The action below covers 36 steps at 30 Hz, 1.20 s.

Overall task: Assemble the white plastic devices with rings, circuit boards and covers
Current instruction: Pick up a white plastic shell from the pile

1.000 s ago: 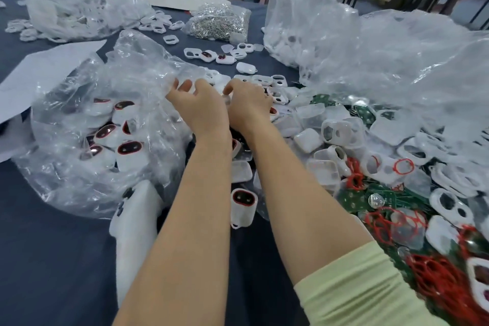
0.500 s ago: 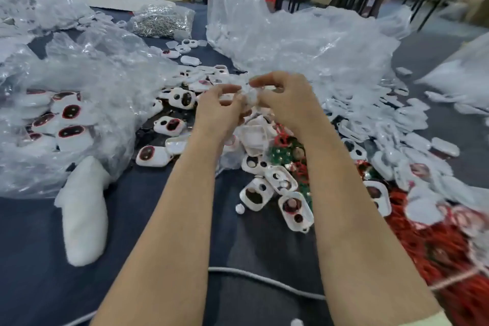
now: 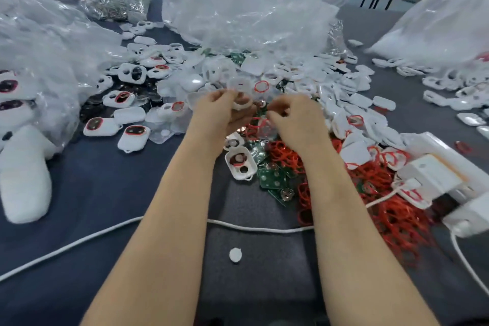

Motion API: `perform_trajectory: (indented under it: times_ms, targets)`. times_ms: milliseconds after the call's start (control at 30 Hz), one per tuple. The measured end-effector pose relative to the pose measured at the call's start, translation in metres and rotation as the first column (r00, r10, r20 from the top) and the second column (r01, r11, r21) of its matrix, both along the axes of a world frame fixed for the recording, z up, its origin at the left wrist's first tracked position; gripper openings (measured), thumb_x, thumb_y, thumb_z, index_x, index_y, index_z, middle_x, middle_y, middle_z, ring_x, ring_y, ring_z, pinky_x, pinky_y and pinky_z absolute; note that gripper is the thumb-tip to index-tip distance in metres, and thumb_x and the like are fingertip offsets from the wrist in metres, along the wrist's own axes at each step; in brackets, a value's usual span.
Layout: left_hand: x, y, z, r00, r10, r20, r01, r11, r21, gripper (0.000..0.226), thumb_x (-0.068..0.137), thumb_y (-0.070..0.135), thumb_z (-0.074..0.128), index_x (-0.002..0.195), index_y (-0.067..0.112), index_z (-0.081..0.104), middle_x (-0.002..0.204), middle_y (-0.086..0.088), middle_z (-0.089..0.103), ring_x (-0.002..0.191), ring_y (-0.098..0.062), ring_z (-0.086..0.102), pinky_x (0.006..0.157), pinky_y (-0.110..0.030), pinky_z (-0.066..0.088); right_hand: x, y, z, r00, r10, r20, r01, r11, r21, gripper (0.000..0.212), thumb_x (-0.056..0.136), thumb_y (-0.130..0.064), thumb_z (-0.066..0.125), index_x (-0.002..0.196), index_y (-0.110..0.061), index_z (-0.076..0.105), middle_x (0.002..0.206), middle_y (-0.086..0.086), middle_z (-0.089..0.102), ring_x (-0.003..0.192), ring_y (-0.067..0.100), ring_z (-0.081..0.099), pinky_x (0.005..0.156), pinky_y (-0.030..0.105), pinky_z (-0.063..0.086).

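A white shell [image 3: 242, 105] is held in the curled fingers of the left hand [image 3: 219, 111], over the parts heap [image 3: 280, 156] mid table [image 3: 105, 193]. The right hand [image 3: 297, 120] is curled, but what's pinched can't be told. Probably light, stiff, slick plastic, so it's best gripped by the rims.

We are gripping a white plastic shell [image 3: 242, 104] in our left hand [image 3: 217, 114], above the heap of red rings [image 3: 285, 153] and green circuit boards [image 3: 272, 177]. Our right hand [image 3: 299, 120] is hovering just beside it, fingers curled; whether it is pinching anything is unclear. A white cable [image 3: 251, 229] is lying across the dark table [image 3: 105, 193] beneath our forearms.
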<state>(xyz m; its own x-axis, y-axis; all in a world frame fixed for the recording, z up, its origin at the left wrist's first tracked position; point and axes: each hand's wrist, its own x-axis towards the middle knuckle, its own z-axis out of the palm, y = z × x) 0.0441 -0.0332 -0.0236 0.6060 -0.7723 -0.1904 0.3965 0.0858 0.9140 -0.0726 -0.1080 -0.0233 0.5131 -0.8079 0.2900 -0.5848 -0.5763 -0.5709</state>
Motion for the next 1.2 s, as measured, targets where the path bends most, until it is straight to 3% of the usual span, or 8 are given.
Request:
perform_trajectory:
  times_ms: [100,200,600,700,833,933,1067,1200]
  targets:
    - [0.004,-0.005,0.002,0.998,0.063,-0.027,-0.064,0.998,-0.028,0.010,0.099,0.015,0.051,0.092,0.011,0.055,0.091,-0.005,0.068,0.074,-0.016,0.071,0.068,-0.028,0.060,0.016,0.002,-0.010,0.967,-0.037,-0.253,0.026,0.999,-0.047,0.031,0.089,-0.029,0.062,0.115,-0.012,0.066,0.120,0.013,0.058,0.114,0.030,0.053,0.096,0.039,0.045]
    - [0.006,-0.007,-0.002,0.994,0.108,-0.019,-0.109,0.992,-0.059,0.011,0.100,0.017,0.050,0.091,0.011,0.054,0.092,-0.004,0.068,0.072,-0.013,0.071,0.061,-0.024,0.057,0.026,0.000,-0.015,0.948,-0.091,-0.305,0.070,0.994,-0.079,0.027,0.091,-0.029,0.060,0.114,-0.015,0.063,0.121,0.013,0.053,0.115,0.033,0.050,0.095,0.042,0.044]
    - [0.006,-0.010,-0.011,0.978,0.124,0.168,-0.121,0.992,-0.023,0.015,0.100,0.019,0.051,0.100,0.006,0.059,0.099,-0.012,0.071,0.077,-0.017,0.073,0.070,-0.026,0.059,0.032,-0.001,-0.006,0.953,-0.069,0.295,0.023,0.988,0.155,0.008,0.086,-0.025,0.067,0.090,-0.019,0.071,0.076,-0.005,0.064,0.078,0.011,0.061,0.068,0.020,0.042]
    - [0.003,-0.011,-0.012,0.957,0.102,0.273,-0.106,0.994,0.000,0.014,0.099,0.019,0.053,0.098,0.007,0.059,0.102,-0.015,0.070,0.090,-0.026,0.071,0.086,-0.040,0.058,0.035,0.002,-0.009,0.935,-0.078,0.346,-0.006,0.972,0.236,0.005,0.087,-0.020,0.065,0.085,-0.018,0.069,0.077,-0.003,0.067,0.075,0.010,0.062,0.066,0.017,0.045]
    - [-0.002,-0.009,-0.015,0.774,0.032,0.633,-0.086,0.995,0.055,0.017,0.094,0.023,0.060,0.091,0.007,0.064,0.094,-0.020,0.069,0.092,-0.032,0.066,0.087,-0.047,0.053,0.035,0.002,-0.012,0.938,-0.090,0.335,0.013,0.974,0.224,0.013,0.086,-0.018,0.064,0.090,-0.011,0.074,0.080,0.000,0.070,0.076,0.011,0.062,0.068,0.019,0.042]
    - [0.000,-0.011,-0.018,0.707,0.027,0.707,-0.125,0.988,0.088,0.024,0.094,0.023,0.061,0.093,0.000,0.063,0.089,-0.020,0.068,0.088,-0.034,0.065,0.083,-0.049,0.051,0.033,0.001,-0.012,0.927,-0.102,0.362,0.001,0.963,0.270,0.009,0.085,-0.020,0.065,0.090,-0.013,0.068,0.083,0.002,0.071,0.078,0.015,0.065,0.072,0.026,0.049]
    - [0.006,-0.010,-0.021,0.774,0.065,0.630,-0.148,0.986,0.079,0.021,0.095,0.022,0.060,0.093,0.002,0.066,0.090,-0.018,0.071,0.090,-0.031,0.068,0.088,-0.049,0.053,0.032,0.002,-0.010,0.923,-0.058,0.379,-0.040,0.968,0.246,0.009,0.087,-0.021,0.066,0.091,-0.014,0.066,0.086,0.002,0.069,0.082,0.017,0.065,0.077,0.030,0.052]
    - [0.004,-0.007,-0.020,0.939,0.042,0.340,-0.032,0.999,-0.034,0.018,0.097,0.021,0.057,0.092,0.006,0.067,0.094,-0.015,0.073,0.091,-0.024,0.072,0.087,-0.035,0.057,0.032,0.001,-0.010,0.922,-0.051,0.383,-0.032,0.978,0.208,0.006,0.089,-0.019,0.064,0.089,-0.014,0.064,0.079,-0.003,0.064,0.076,0.013,0.060,0.071,0.019,0.046]
